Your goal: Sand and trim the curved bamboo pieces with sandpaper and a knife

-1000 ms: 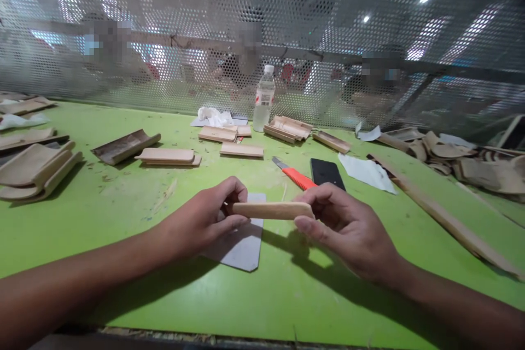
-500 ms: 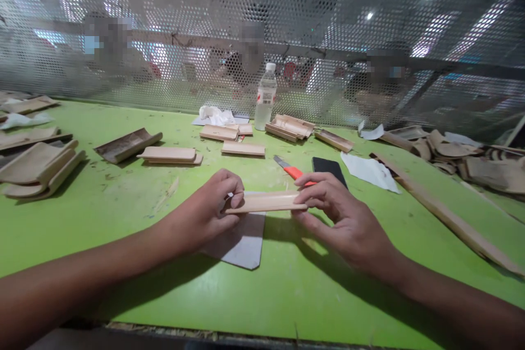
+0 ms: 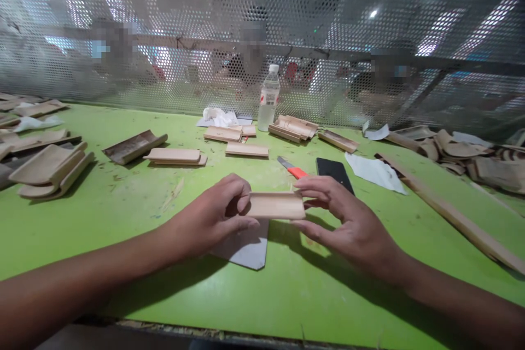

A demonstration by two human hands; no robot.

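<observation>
Between my two hands is a short, pale, curved bamboo piece (image 3: pixel 276 206), its hollow side tipped toward me. My left hand (image 3: pixel 223 209) is closed on its left end, thumb below and bent fingers above. The fingertips and thumb of my right hand (image 3: pixel 342 216) hold its right end. Under the piece a grey sheet (image 3: pixel 248 249) lies on the green table (image 3: pixel 307 295), partly hidden by my left hand. Just beyond my right fingers lie a utility knife (image 3: pixel 292 168) with an orange handle and a black phone-like slab (image 3: pixel 334 172).
Several curved bamboo pieces (image 3: pixel 176 156) lie across the table, with a stack (image 3: pixel 53 172) at left and a heap (image 3: pixel 496 169) at right. A long strip (image 3: pixel 451 216) runs along the right. A water bottle (image 3: pixel 269 98) stands before the perforated metal screen (image 3: pixel 184 65).
The bamboo piece has turned so more of its hollow inner face shows toward me. Both hands still hold its ends. The whole view has shifted slightly.
</observation>
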